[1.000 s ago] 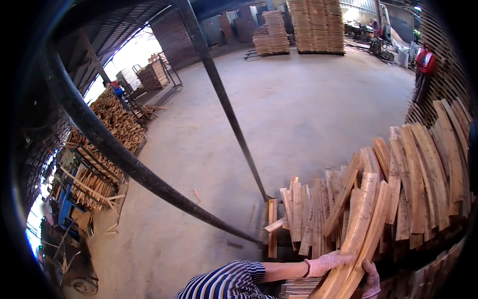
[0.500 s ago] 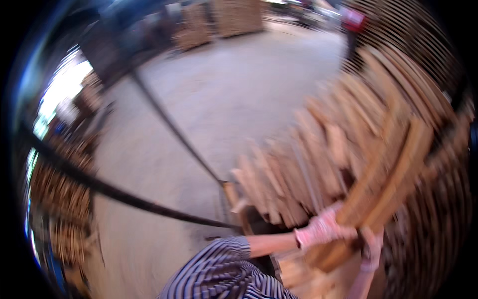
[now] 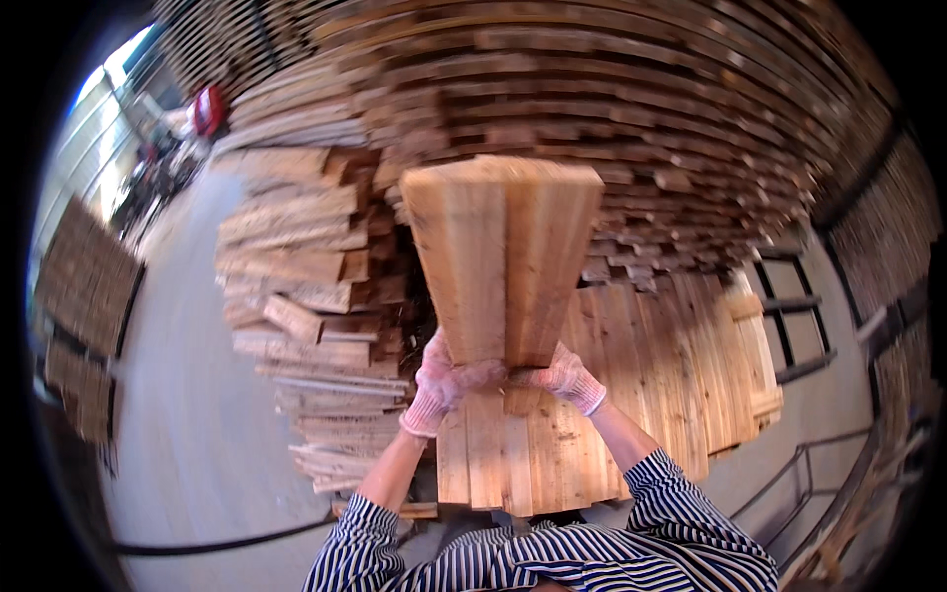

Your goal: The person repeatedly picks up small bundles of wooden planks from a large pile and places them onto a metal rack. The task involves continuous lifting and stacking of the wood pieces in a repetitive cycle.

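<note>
Beyond your grip rises the tall stack (image 3: 592, 99) of boards, its rows of ends filling the space ahead and blurred in places. Below your hands and to their right spreads the board layer (image 3: 646, 375), its pieces side by side and mostly close together; that much appears laid out, though the boards you hold hide part of it. To the left of the grip lies the loose pile (image 3: 296, 257), rougher and with uneven ends, so plenty of boards remain there unsorted, as far as you can judge. Well to the right of the grip, past the layer, stands a black metal frame (image 3: 824, 301).

Between your hands are the two boards (image 3: 459, 247), edge against edge, reaching forward from the grip and raised above the layer, so they are not set down. Whether more pieces sit beneath them, you cannot tell. Your gloved left hand (image 3: 439, 380) is closed on the near end at the left edge, and your gloved right hand (image 3: 567, 377) clasps it at the right. Left of the grip, one short piece (image 3: 292, 318) lies askew on the pile.
</note>
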Demonstrator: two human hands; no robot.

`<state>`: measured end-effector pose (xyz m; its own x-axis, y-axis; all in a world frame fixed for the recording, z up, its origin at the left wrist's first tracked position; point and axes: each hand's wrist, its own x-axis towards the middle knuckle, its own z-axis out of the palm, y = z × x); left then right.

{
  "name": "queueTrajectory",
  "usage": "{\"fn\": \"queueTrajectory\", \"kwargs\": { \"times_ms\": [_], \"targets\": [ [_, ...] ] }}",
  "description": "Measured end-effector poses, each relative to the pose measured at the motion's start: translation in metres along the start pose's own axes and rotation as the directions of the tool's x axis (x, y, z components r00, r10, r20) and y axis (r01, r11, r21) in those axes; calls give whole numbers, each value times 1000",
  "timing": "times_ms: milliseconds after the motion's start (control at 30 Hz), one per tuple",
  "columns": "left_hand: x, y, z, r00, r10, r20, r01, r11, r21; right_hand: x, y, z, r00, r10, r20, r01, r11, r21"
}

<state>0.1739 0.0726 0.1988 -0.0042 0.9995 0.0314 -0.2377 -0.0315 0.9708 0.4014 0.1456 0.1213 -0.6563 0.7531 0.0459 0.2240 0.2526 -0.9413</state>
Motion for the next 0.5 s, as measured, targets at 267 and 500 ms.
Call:
{"fn": "queueTrajectory", "kwargs": {
  "times_ms": [267,500],
  "targets": [
    [-2,-88,105,905,-421,67,415,834,-364,-142,-7,-69,929,346,-134,-153,686,711],
    [-3,-210,267,737,-655,168,658,637,-402,-293,111,-206,727,645,-236,-436,698,568]
  ]
}}
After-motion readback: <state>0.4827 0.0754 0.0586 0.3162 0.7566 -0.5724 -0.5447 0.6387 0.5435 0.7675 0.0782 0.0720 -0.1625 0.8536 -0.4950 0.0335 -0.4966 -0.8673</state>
